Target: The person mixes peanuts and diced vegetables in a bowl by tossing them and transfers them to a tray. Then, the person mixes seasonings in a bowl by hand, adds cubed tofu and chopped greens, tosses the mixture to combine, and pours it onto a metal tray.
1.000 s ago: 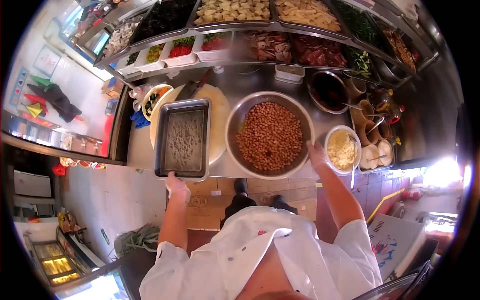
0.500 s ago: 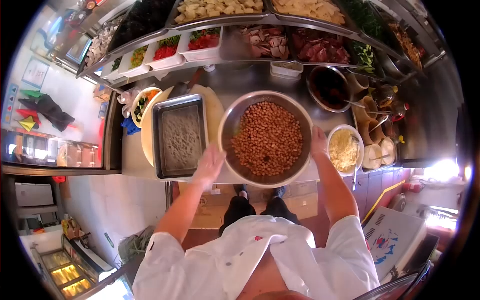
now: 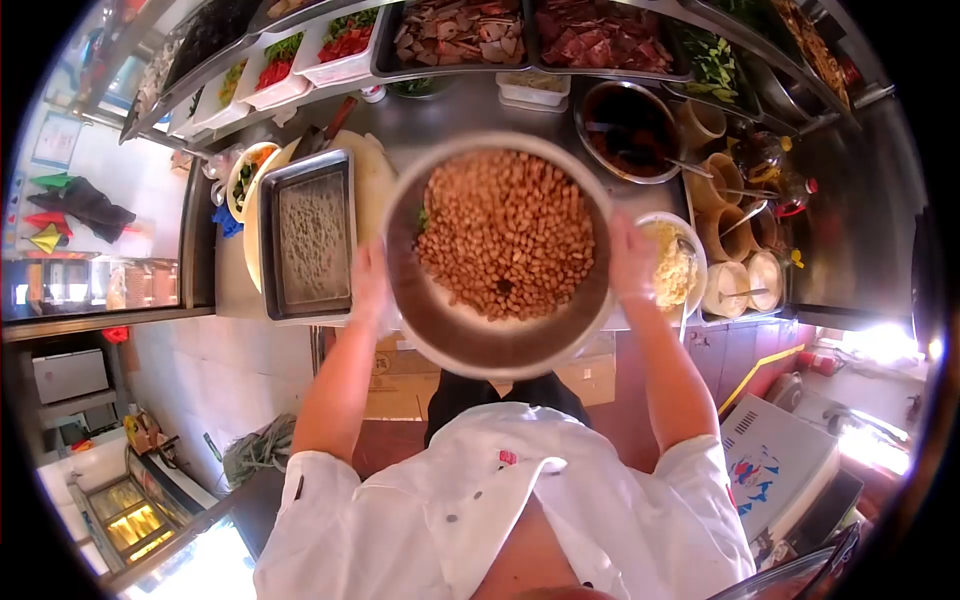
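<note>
A large steel bowl (image 3: 500, 352) of reddish-brown peanuts (image 3: 505, 235) is held in front of my chest, over the counter's front edge. My left hand (image 3: 370, 285) is closed on its left side and my right hand (image 3: 630, 262) on its right side, the fingers partly hidden by the bowl. The peanuts lie toward the far side, leaving bare steel nearest me. Left of the bowl, a rectangular metal tray (image 3: 310, 238) with a wet-looking bottom rests on a round board (image 3: 373, 170). Close beside my right hand stands a white bowl of pale yellow chopped food (image 3: 674, 268).
A bowl of dark sauce (image 3: 632, 130) stands at the back right, near jars with spoons (image 3: 735, 235). Trays of sliced meat (image 3: 460, 38) and white tubs of chopped vegetables (image 3: 340, 55) line the shelf. A cleaver handle (image 3: 340, 118) lies behind the tray.
The bowl has come up closer to the camera and toward me, held by both hands. The peanuts have shifted to its far side. The view has also moved slightly.
</note>
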The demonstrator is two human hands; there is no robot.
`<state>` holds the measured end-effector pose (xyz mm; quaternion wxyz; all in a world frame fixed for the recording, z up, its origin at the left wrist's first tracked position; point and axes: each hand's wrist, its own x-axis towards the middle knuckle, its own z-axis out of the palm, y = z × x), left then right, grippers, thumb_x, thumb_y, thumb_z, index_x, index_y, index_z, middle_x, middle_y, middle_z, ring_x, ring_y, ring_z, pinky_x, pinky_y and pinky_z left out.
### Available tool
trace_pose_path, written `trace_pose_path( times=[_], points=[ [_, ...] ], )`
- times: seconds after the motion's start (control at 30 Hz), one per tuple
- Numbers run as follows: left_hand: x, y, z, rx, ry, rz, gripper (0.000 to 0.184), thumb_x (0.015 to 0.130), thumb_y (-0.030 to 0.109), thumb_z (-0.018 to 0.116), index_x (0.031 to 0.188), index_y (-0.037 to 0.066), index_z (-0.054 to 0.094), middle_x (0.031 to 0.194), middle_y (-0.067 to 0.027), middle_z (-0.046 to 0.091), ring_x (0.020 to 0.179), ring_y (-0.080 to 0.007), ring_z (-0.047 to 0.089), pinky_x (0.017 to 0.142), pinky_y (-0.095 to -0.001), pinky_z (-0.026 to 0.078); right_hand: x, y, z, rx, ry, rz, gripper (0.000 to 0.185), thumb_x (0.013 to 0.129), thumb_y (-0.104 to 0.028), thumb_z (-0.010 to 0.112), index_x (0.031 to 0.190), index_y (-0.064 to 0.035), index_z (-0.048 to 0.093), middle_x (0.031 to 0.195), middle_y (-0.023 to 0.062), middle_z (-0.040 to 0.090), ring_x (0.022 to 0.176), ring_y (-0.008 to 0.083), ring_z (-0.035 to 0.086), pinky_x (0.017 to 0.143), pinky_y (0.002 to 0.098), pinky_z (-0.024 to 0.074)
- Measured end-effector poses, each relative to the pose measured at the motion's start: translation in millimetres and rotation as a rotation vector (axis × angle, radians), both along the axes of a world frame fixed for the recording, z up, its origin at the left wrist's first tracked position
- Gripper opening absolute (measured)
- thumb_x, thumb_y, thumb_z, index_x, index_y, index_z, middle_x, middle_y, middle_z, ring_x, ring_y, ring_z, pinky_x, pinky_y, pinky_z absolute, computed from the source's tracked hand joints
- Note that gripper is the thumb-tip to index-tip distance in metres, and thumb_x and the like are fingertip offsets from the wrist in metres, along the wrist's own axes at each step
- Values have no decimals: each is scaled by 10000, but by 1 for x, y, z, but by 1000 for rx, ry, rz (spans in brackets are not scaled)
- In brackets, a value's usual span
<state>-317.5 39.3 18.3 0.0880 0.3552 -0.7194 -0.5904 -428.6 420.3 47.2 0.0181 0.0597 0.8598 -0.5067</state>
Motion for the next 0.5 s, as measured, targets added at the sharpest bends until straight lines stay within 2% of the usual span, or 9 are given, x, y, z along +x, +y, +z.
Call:
trace_pose_path(
  times=[0.03,0.13,0.27,0.3,0.33,0.37,0.4,0.43,0.5],
  points=[
    [18,13,-20,181,30,99,472,1018,426,488,1191,14,640,1032,-125,665,974,-184,586,871,-383,475,16,-1,-4,-2,-98,-21,465,1023,-390,526,1324,-53,636,1286,200,655,1203,280,606,1057,369,445],
    [8,11,-5,34,-284,-48,457,1036,419,484,1228,25,613,1024,-99,659,930,-184,596,829,-346,494,10,17,-37,103,-264,-54,472,1016,-398,545,1331,-58,633,1189,164,702,1121,232,635,1020,331,465],
    [-27,37,109,502,-347,54,470,1031,410,526,1310,33,550,1089,-108,654,934,-169,622,852,-340,531,-5,21,15,33,-220,8,485,1003,-406,551,1340,-66,628,1175,126,715,1128,232,640,1017,316,464],
    [-15,39,98,554,-112,69,435,1040,392,510,1238,8,566,1055,-108,652,959,-187,635,899,-362,529,4,13,40,33,-229,-85,487,998,-406,552,1340,-68,628,1186,126,713,1141,244,639,1025,320,460],
    [8,32,46,473,-59,55,413,1042,387,510,1213,16,572,1039,-99,648,965,-184,632,894,-355,527,14,11,52,34,-235,-171,490,994,-407,554,1341,-69,628,1197,126,711,1153,257,638,1033,324,456],
    [32,25,-5,389,-7,44,391,1044,382,509,1187,25,578,1024,-90,644,971,-180,630,890,-348,525,26,42,-39,122,147,-39,507,980,-424,570,1344,-75,626,1201,134,711,1171,279,635,1047,332,448],
    [55,18,-55,304,42,35,372,1045,377,509,1162,33,585,1008,-82,639,977,-177,627,885,-341,523,33,43,-54,86,21,-37,504,983,-427,569,1333,-71,633,1210,139,706,1178,278,631,1048,330,446],
    [58,17,-71,406,-78,125,333,1013,376,578,1106,56,598,972,-49,626,959,-160,611,858,-326,516,41,43,-63,48,-107,-39,502,986,-431,567,1323,-67,640,1220,143,700,1185,278,626,1049,329,445],
    [13,23,-13,522,-218,157,319,1000,365,614,1101,62,604,974,-32,627,943,-149,601,840,-320,512,25,39,-54,131,-311,-76,454,993,-389,582,1289,-54,661,1260,163,677,1219,263,603,1056,336,439]
  ],
)
